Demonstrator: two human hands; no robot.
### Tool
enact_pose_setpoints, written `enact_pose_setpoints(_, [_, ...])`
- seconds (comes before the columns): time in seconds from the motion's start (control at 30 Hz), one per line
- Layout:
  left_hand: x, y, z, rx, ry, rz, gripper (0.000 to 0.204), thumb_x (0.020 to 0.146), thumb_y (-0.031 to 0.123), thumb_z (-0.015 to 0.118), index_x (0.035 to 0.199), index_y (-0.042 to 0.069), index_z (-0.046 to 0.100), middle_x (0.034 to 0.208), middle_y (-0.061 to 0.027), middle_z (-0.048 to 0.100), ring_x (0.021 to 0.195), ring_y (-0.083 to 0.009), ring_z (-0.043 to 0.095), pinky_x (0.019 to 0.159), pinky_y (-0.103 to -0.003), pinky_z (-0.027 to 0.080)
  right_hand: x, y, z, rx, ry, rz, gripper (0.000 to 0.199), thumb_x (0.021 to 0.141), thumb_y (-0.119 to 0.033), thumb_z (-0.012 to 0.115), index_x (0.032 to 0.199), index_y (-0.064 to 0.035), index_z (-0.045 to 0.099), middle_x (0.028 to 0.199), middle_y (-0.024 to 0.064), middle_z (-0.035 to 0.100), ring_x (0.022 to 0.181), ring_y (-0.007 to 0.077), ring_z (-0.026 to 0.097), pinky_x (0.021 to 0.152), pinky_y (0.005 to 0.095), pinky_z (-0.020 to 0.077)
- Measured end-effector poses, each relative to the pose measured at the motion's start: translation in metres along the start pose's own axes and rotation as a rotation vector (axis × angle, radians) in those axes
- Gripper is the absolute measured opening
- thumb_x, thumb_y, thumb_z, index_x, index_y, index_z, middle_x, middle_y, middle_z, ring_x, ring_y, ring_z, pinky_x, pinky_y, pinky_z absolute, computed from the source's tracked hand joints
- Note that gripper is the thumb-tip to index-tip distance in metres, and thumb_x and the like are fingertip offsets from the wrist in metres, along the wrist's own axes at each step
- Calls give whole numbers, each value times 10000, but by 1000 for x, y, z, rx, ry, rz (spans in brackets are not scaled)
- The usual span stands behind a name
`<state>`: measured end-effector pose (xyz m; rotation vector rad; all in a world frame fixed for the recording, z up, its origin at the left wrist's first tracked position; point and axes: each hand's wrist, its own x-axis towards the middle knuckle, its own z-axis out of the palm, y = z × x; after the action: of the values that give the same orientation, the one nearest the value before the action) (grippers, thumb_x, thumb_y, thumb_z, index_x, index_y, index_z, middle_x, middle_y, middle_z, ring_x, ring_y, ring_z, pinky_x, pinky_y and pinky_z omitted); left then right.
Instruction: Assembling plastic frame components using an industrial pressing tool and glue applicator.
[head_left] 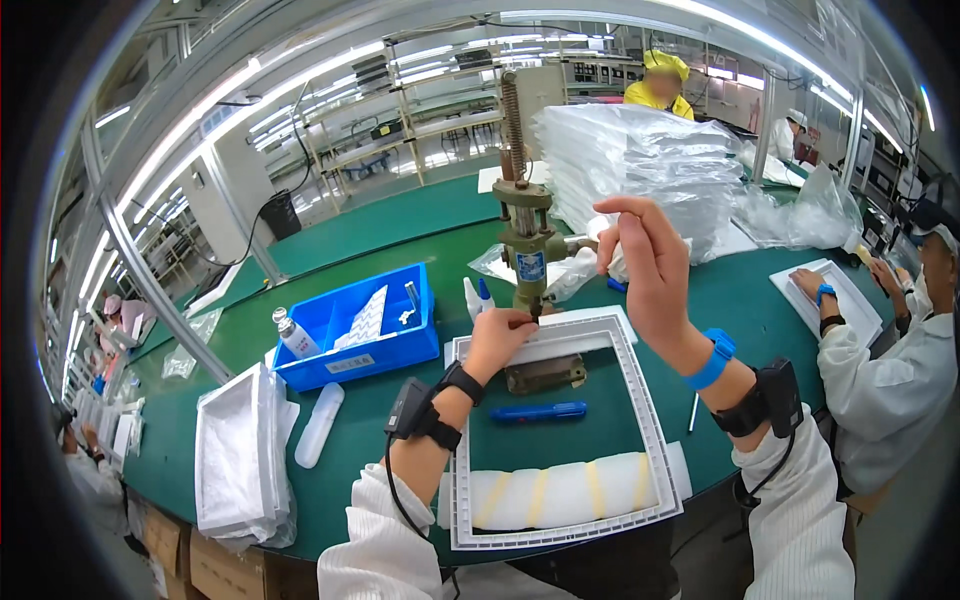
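My left hand [499, 342] is at the top side of a white rectangular plastic frame [640, 420], just below the ram of a green hand press [527, 235]. Its thumb and forefinger are pinched together; whatever they hold is too small or hidden to name. My right hand [652, 265] is raised beside the press lever [580, 243], with bent fingers apart and nothing visible in them. The frame lies on the table around the press base [545, 374] and a blue marker pen [538, 411]. White foam with yellow strips [565, 492] lies under its near side.
A blue divided bin [405, 345] holds a bottle [296, 334] and small parts. Bagged white frames [240, 450] and a white oblong case [320, 425] lie left. Plastic-wrapped sheets [640, 165] stack behind the press. A co-worker [890, 350] handles a white panel [835, 310] at right.
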<state>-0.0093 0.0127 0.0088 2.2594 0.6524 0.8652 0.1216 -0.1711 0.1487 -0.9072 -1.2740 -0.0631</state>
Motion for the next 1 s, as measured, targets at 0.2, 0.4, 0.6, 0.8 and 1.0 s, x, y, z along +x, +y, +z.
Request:
enact_pose_setpoints(0.2, [0,-2,2,5,7,26,271,790,211,748,938,-15,744,820,-176,730,733,-248,716,701,-325,546,-20,11,-4,-6,-4,-87,227,999,-63,418,1079,-20,626,631,18,573,543,22,431,503,219,333])
enact_pose_setpoints(0.4, [-1,-1,3,0,23,11,263,792,212,744,937,-7,748,824,-170,731,724,-243,716,705,-328,549,-50,18,-6,-107,-15,-189,208,979,-9,424,1044,-11,622,653,25,581,560,40,466,516,214,360])
enact_pose_setpoints(0.6, [-1,-2,3,-1,11,-6,268,791,216,743,935,-10,749,833,-165,736,732,-247,718,713,-330,551,-85,21,-15,-242,-174,-214,216,898,48,462,953,-29,657,590,17,560,583,167,599,944,394,505])
enact_pose_setpoints(0.8, [-3,-1,1,-6,5,-24,265,800,214,739,940,-11,748,836,-171,734,738,-253,716,715,-329,546,-76,17,-15,-267,-245,-214,230,871,60,464,956,-26,659,551,20,538,536,167,572,857,357,523])
enact_pose_setpoints(1.0, [-3,5,3,-34,27,5,214,781,169,743,925,11,750,841,-179,723,742,-296,713,710,-341,551,-47,0,-12,-189,-171,-33,226,912,39,447,971,-19,658,529,19,509,477,87,514,506,241,422])
